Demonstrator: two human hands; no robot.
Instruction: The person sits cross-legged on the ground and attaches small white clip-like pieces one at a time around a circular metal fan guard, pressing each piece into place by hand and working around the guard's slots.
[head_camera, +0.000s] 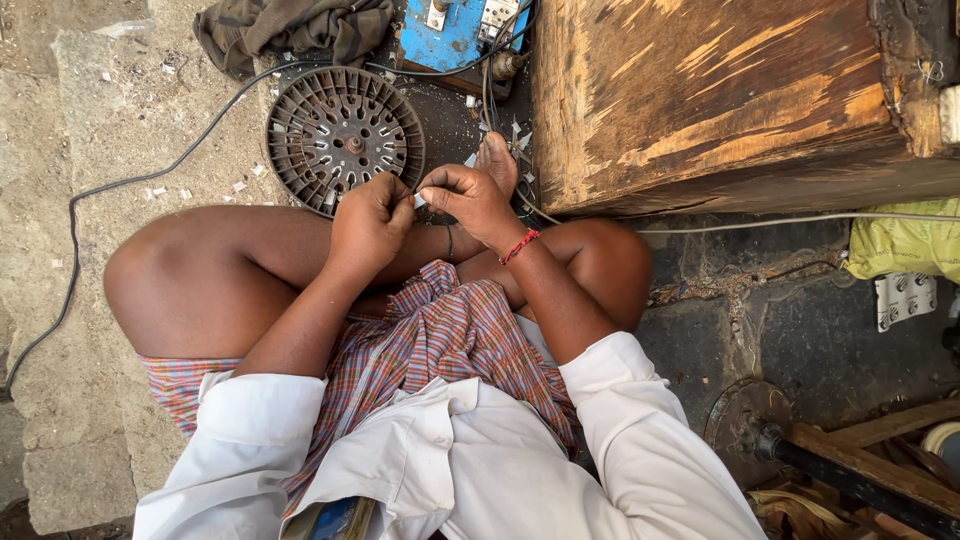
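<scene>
Dusty stone floor (80, 330), far side. We sit cross-legged; left hand (370, 222) and right hand (470, 197) both pinch shut on a small white strip (421, 199), held just near of the round slotted fan core (343, 135). Mid-step: fitting calls for fine alignment.

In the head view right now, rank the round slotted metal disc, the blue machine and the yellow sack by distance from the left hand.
1. Round slotted metal disc, just beyond the left hand.
2. Blue machine, farther ahead at the top edge.
3. Yellow sack, far right.
</scene>
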